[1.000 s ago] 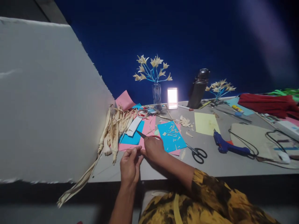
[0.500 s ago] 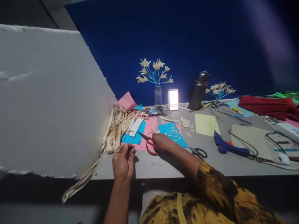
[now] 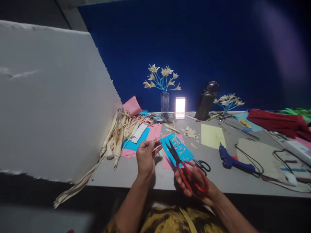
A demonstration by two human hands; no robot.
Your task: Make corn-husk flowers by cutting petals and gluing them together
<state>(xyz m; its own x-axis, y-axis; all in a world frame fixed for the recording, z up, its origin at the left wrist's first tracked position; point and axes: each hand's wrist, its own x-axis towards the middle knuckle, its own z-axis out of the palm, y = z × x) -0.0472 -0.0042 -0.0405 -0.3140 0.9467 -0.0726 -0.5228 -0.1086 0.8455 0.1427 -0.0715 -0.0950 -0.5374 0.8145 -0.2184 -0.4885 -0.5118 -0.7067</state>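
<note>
My right hand [image 3: 201, 187] is closed around the red handles of a pair of scissors [image 3: 178, 158]. Their dark blades are slightly parted and point up and to the left, over a blue sheet of paper [image 3: 187, 152] with pale scraps on it. To the left of the blades, my left hand [image 3: 147, 158] is closed in a pinch, palm partly turned up. Something thin and pale seems to stick out from its fingertips, too small to name. Dried corn husks [image 3: 119, 136] lie in a bundle left of that hand.
Black-handled scissors [image 3: 204, 166], a blue glue gun [image 3: 233, 161] with its cord and a yellow paper [image 3: 211, 136] lie to the right. Behind stand a glass vase of husk flowers [image 3: 164, 105], a bright blurred screen [image 3: 180, 108] and a dark flask [image 3: 206, 100]. A white panel [image 3: 53, 103] borders the left.
My right hand has lifted the red scissors off the tabletop area and brought them nearer, blades turned upward. My left hand has moved right, towards the blue paper with scraps.
</note>
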